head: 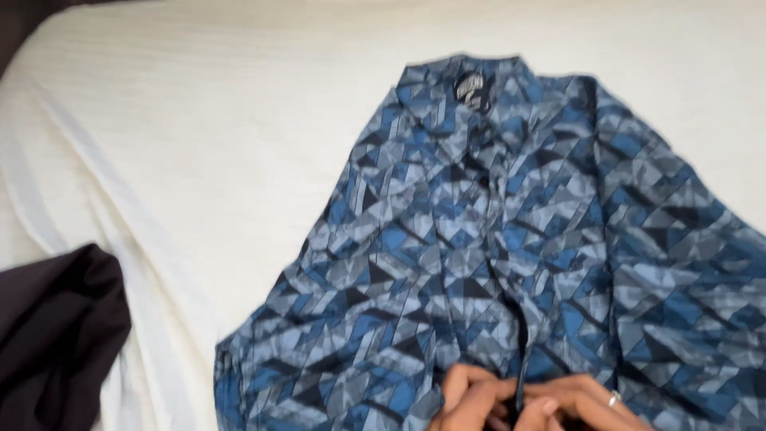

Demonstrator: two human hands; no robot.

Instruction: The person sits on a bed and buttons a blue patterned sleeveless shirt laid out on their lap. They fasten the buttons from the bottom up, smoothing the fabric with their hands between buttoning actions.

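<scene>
A blue, grey and black geometric-patterned shirt [495, 247] lies spread front-up on a white bedsheet [199, 120], its collar toward the far side. At the bottom edge of the view my left hand [471, 399] and my right hand [578, 401] meet at the shirt's front opening, fingers pinching the fabric on either side of the button strip. A ring shows on a finger of my right hand. Both wrists are cut off by the frame.
A dark garment [56, 335] lies bunched at the lower left on the sheet. The white sheet has soft folds running diagonally on the left. A dark corner [16, 24] shows beyond the bed at the top left.
</scene>
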